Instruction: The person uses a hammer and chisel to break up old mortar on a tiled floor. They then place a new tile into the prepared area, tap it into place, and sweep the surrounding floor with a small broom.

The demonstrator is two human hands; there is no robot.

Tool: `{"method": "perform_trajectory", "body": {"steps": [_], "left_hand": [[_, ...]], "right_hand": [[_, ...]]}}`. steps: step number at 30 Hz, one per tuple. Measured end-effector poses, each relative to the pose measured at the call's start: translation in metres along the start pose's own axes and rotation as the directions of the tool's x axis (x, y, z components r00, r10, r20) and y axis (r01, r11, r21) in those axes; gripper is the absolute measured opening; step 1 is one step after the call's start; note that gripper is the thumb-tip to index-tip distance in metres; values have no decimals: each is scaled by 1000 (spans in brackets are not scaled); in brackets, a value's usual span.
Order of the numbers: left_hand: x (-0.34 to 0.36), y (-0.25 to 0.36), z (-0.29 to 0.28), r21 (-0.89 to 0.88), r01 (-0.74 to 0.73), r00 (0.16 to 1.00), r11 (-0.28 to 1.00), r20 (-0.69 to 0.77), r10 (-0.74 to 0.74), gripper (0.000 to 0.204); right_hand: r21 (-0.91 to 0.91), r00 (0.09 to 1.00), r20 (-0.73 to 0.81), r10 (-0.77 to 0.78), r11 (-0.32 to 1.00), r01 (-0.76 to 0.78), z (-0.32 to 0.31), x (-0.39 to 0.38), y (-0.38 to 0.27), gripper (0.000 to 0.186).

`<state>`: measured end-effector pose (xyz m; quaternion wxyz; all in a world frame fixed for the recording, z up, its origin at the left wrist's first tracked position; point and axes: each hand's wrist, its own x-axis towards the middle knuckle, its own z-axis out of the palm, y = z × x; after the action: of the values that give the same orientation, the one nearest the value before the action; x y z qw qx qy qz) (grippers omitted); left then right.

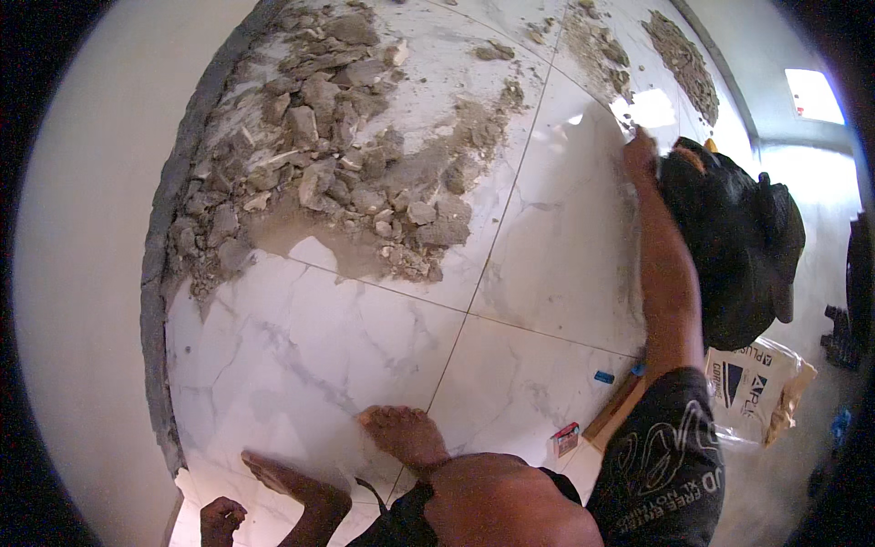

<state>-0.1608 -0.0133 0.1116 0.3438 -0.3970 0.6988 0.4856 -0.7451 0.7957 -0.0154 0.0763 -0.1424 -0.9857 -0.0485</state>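
Note:
My right arm reaches far forward over the white marbled tiles. At its end my right hand [641,153] is close beside a black, bag-like bundle [729,242]. The fingers there are small and smeared, so what they hold, if anything, does not show. Down at the lower left, my left hand [221,521] hangs beside my bent leg with its fingers curled in and nothing visible in them. A large heap of broken mortar rubble [319,173] covers the tiles ahead on the left. My bare feet [401,436] stand on the tile floor [365,356].
A rough grey edge [164,237] runs along the left wall. More crumbled mortar [682,64] lies at the far right. Near my right arm are a small red box [565,439], a blue piece [603,376], a wooden strip [612,415] and a printed bag [756,392].

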Motion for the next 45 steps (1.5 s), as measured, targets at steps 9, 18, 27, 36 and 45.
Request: {"method": "perform_trajectory", "body": {"steps": [9,18,27,36,45], "left_hand": [[-49,50,10,66,82,995,994,-65,-77,7],[-41,48,21,-47,-9,997,999,-78,5,5],[-49,48,16,-43,-44,997,998,-68,42,6],[-51,49,13,-3,-25,994,1000,-109,25,5],[-54,42,11,-75,19,980,997,-196,-33,18]], "right_hand": [[250,913,-192,-360,882,400,-103,-130,-215,38],[796,68,456,-887,441,414,-155,-356,-384,39],[544,544,319,-776,620,565,-117,-266,-386,30],[322,715,223,-663,742,588,-105,-111,-329,26],[370,550,258,-794,607,703,-163,-180,-298,26]]}}
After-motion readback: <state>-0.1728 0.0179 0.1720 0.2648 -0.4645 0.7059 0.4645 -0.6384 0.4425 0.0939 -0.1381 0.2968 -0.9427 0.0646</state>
